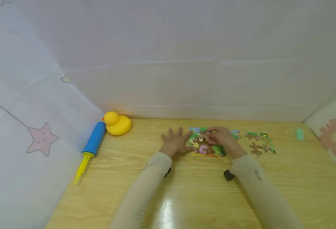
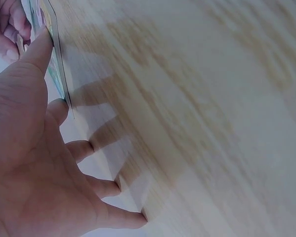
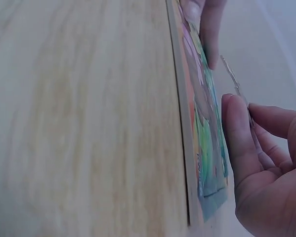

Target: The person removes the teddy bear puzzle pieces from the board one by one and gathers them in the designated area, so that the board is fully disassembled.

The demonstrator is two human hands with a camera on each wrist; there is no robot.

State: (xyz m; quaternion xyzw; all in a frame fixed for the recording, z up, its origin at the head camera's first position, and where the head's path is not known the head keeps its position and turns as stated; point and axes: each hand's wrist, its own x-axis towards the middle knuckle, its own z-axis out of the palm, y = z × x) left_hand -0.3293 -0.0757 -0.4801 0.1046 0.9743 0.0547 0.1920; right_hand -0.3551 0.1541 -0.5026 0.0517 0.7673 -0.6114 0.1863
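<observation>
A colourful jigsaw puzzle (image 1: 204,150) with a brown bear picture lies on the wooden table. My left hand (image 1: 175,143) is spread beside its left edge, thumb and index fingertip touching that edge and the other fingertips on the table. Over the puzzle's upper right part, my right hand (image 1: 223,137) pinches a thin puzzle piece (image 3: 230,71) between thumb and fingers. In the right wrist view the piece is tilted and held apart from the board. The right hand hides part of the puzzle. Several loose puzzle pieces (image 1: 255,149) lie to its right.
A yellow rubber duck (image 1: 118,124) sits at the back left, with a blue and yellow hand pump (image 1: 94,140) beside it. Far right lies a small pale green object (image 1: 300,134). Pale cloth walls (image 1: 168,89) bound the table (image 1: 185,197) at the back and sides.
</observation>
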